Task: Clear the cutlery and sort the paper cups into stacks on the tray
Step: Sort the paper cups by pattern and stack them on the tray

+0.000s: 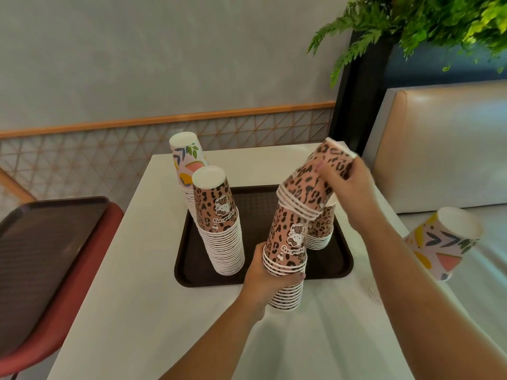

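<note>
Here the left hand (264,281) wraps its grip round a stack of upside-down leopard-print cups (286,259) at the near edge of the dark tray (189,272) on the white surface (137,283). The right hand (345,185) clasps a tilted handful of matching cups (310,187) touching that stack's top. A tall leopard stack (219,223) stands upright on the tray.

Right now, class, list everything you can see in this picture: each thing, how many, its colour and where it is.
leopard stacks: four, pink-black; two on tray, two held
floral stacks: two, pastel; tray's far-left, table's right edge
tray: one, dark brown, on table
table: one, white
second tray: one, brown, on red chair, left
bench: one, beige, right
fern: green, top right
left hand: grips upright stack
right hand: grips tilted stack
</note>
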A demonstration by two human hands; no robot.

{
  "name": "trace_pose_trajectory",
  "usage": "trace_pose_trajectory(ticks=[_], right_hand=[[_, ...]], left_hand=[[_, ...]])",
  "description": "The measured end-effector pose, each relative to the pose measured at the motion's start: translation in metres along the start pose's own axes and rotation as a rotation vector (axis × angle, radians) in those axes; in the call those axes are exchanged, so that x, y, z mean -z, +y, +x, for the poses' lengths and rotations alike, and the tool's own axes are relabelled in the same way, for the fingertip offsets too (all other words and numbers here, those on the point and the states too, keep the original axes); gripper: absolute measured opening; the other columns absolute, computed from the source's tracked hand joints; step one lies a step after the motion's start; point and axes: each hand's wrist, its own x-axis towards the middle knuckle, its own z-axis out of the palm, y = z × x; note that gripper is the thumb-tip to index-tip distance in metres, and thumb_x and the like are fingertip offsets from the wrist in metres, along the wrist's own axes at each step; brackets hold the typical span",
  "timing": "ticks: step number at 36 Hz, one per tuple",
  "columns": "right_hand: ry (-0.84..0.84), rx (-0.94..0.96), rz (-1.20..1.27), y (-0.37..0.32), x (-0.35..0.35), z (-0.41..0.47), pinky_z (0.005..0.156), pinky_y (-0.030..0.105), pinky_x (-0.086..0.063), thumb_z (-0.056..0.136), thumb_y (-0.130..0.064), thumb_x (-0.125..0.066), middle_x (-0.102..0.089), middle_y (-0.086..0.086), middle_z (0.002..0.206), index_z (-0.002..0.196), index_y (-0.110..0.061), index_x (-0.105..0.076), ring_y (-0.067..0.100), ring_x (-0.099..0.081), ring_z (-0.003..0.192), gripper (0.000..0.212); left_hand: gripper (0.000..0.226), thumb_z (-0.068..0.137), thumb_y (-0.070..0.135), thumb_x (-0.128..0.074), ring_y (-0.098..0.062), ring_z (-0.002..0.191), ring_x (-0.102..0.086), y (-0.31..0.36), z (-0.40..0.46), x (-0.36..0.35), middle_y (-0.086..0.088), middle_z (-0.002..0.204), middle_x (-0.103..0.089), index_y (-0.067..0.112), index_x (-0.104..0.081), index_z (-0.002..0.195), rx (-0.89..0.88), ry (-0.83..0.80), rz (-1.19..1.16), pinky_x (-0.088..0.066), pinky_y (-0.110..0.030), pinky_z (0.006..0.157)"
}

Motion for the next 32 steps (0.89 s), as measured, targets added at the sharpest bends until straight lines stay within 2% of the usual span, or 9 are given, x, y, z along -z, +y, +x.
trace_pose_trajectory(ticks=[3, 6, 11, 18, 21, 24, 26, 30, 32], right_hand=[[0.206, 0.046, 0.07, -0.006, 0.009, 0.012, 0.066, 0.013, -0.052, 0.083, -0.024, -0.067, -0.06, -0.009, 0.099, 0.116, -0.011, -0.049, -0.002, -0.061, 0.085, 0.04], [0.32, 0.129, -0.073, -0.001, 0.014, 0.021, 0.078, 0.014, -0.049, 0.081, -0.028, -0.069, -0.055, -0.007, 0.111, 0.126, -0.012, -0.044, 0.004, -0.054, 0.1, 0.055], [0.25, 0.16, -0.245, 0.029, 0.007, 0.022, 0.094, 0.032, -0.047, 0.077, -0.03, -0.073, -0.054, 0.005, 0.127, 0.131, -0.011, -0.039, 0.013, -0.051, 0.115, 0.067], [0.159, 0.092, -0.345, 0.061, 0.0, 0.016, 0.099, 0.04, -0.045, 0.077, -0.028, -0.073, -0.051, 0.006, 0.131, 0.135, -0.015, -0.035, 0.022, -0.048, 0.122, 0.07], [0.118, 0.081, -0.377, 0.066, 0.0, 0.013, 0.1, 0.033, -0.04, 0.076, -0.03, -0.074, -0.05, 0.006, 0.133, 0.137, -0.016, -0.033, 0.021, -0.046, 0.124, 0.074], [0.209, 0.15, -0.376, 0.059, -0.003, 0.006, 0.1, 0.022, -0.031, 0.077, -0.037, -0.073, -0.045, 0.001, 0.139, 0.139, -0.018, -0.034, 0.014, -0.041, 0.127, 0.076], [0.231, 0.24, -0.331, 0.049, -0.008, -0.002, 0.098, 0.021, -0.037, 0.078, -0.04, -0.07, -0.049, -0.001, 0.134, 0.135, -0.017, -0.04, 0.008, -0.045, 0.121, 0.068], [-0.083, 0.205, -0.303, 0.034, -0.015, -0.019, 0.074, 0.003, -0.045, 0.082, -0.038, -0.063, -0.06, -0.006, 0.114, 0.128, -0.018, -0.047, -0.003, -0.057, 0.092, 0.054], [-0.309, 0.101, -0.316, 0.035, -0.019, -0.025, 0.071, 0.002, -0.044, 0.082, -0.038, -0.064, -0.059, -0.007, 0.115, 0.133, -0.021, -0.042, -0.005, -0.056, 0.093, 0.058]], left_hand=[[0.082, 0.059, 0.009, -0.086, -0.01, 0.11, -0.051, -0.001, 0.001, 0.001, 0.015, 0.115, -0.054, 0.035, -0.038, 0.12, 0.002, 0.008, -0.006, -0.041, -0.028, 0.093], [0.082, 0.059, 0.009, -0.086, -0.011, 0.11, -0.05, -0.001, 0.001, 0.001, 0.016, 0.114, -0.053, 0.036, -0.037, 0.119, 0.005, 0.009, -0.01, -0.041, -0.029, 0.094], [0.083, 0.058, 0.009, -0.086, -0.011, 0.111, -0.052, 0.0, 0.003, 0.0, 0.014, 0.116, -0.055, 0.037, -0.038, 0.12, 0.003, 0.008, -0.011, -0.043, -0.031, 0.095], [0.085, 0.058, 0.01, -0.086, -0.013, 0.113, -0.05, 0.003, 0.004, 0.001, 0.011, 0.121, -0.055, 0.036, -0.037, 0.122, 0.002, 0.009, -0.016, -0.042, -0.033, 0.098], [0.085, 0.059, 0.01, -0.086, -0.011, 0.111, -0.05, 0.004, 0.004, 0.001, 0.012, 0.119, -0.054, 0.036, -0.037, 0.123, 0.004, 0.004, -0.026, -0.041, -0.033, 0.098], [0.083, 0.06, 0.009, -0.086, -0.008, 0.107, -0.05, 0.006, 0.005, 0.002, 0.015, 0.115, -0.054, 0.035, -0.037, 0.122, 0.001, 0.004, -0.038, -0.042, -0.03, 0.094], [0.083, 0.06, 0.01, -0.085, -0.007, 0.106, -0.05, 0.007, 0.005, 0.002, 0.016, 0.114, -0.054, 0.035, -0.036, 0.122, 0.003, 0.001, -0.04, -0.041, -0.03, 0.094], [0.087, 0.059, 0.01, -0.086, -0.01, 0.11, -0.049, 0.008, 0.006, 0.002, 0.013, 0.117, -0.054, 0.033, -0.037, 0.127, 0.015, 0.011, -0.047, -0.041, -0.036, 0.1], [0.088, 0.058, 0.01, -0.086, -0.012, 0.114, -0.05, 0.009, 0.007, 0.001, 0.011, 0.121, -0.055, 0.031, -0.037, 0.129, 0.015, 0.013, -0.049, -0.041, -0.039, 0.103]])
